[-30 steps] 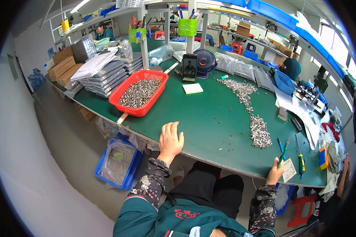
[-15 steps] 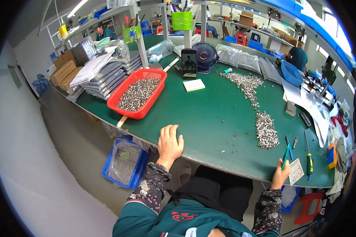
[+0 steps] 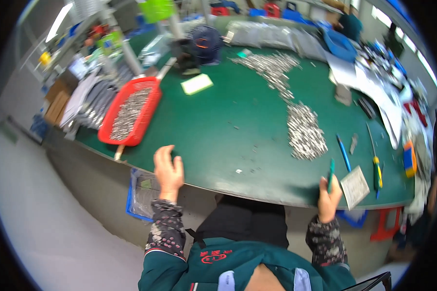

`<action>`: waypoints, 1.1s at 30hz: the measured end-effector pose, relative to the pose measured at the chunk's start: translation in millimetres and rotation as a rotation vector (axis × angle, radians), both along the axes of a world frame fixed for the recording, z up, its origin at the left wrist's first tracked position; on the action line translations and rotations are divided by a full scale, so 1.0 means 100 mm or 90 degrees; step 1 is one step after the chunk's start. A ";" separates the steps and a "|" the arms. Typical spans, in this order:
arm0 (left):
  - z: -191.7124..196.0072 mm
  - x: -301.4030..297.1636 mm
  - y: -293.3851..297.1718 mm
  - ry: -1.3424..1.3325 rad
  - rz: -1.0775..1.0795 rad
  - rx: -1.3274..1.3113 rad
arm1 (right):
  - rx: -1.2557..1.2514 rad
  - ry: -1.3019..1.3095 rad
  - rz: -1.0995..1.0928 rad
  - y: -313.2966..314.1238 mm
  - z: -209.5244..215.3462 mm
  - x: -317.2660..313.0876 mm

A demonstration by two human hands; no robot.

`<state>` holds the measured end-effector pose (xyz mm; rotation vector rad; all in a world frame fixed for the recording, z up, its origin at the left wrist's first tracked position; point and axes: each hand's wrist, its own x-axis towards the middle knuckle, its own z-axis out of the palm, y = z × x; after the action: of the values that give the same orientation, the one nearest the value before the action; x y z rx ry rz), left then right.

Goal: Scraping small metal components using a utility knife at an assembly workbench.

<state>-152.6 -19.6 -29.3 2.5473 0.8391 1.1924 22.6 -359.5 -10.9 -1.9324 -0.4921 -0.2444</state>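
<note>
My left hand point(image 3: 168, 169) rests on the near edge of the green table point(image 3: 218, 126), fingers loosely curled, holding nothing. My right hand point(image 3: 328, 196) is at the table's front right edge, shut on a green pen point(image 3: 330, 175) that points up. A pile of small silver metal parts point(image 3: 303, 132) lies just beyond the right hand, and a longer trail of them point(image 3: 272, 70) runs toward the back. A red tray point(image 3: 112, 130) full of the same parts sits at the left.
A small white card point(image 3: 355, 186), a blue pen point(image 3: 344, 153) and a yellow-handled tool point(image 3: 375, 167) lie right of my right hand. A pale yellow pad point(image 3: 197, 84) and a dark fan point(image 3: 205, 41) stand at the back. A blue crate point(image 3: 140, 194) sits under the table.
The view has swung closer and tilted down over the table. My right hand has come up onto the table edge with the green pen; the left hand stays at the front edge.
</note>
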 end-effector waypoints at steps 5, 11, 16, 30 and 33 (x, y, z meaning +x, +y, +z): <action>0.09 0.01 0.01 -0.053 -0.021 -0.026 | 0.067 0.014 0.009 0.00 0.10 -0.03; 0.52 0.78 -0.66 0.001 -0.298 0.012 | 0.066 -0.021 -0.070 -0.08 0.00 -0.01; 0.57 1.41 -1.40 0.204 -0.503 -0.159 | 0.049 -0.024 -0.086 -0.06 0.02 -0.02; 0.29 1.71 -1.51 0.146 -0.487 -0.083 | 0.033 -0.025 -0.092 -0.05 -0.09 -0.01; 0.52 1.61 -1.33 0.094 -0.493 -0.151 | 0.092 -0.009 -0.094 -0.05 -0.15 0.02</action>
<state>8.3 -153.0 23.0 2.3995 -0.0270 0.6206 24.2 -364.4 -25.7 -1.8284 -0.3320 -0.3790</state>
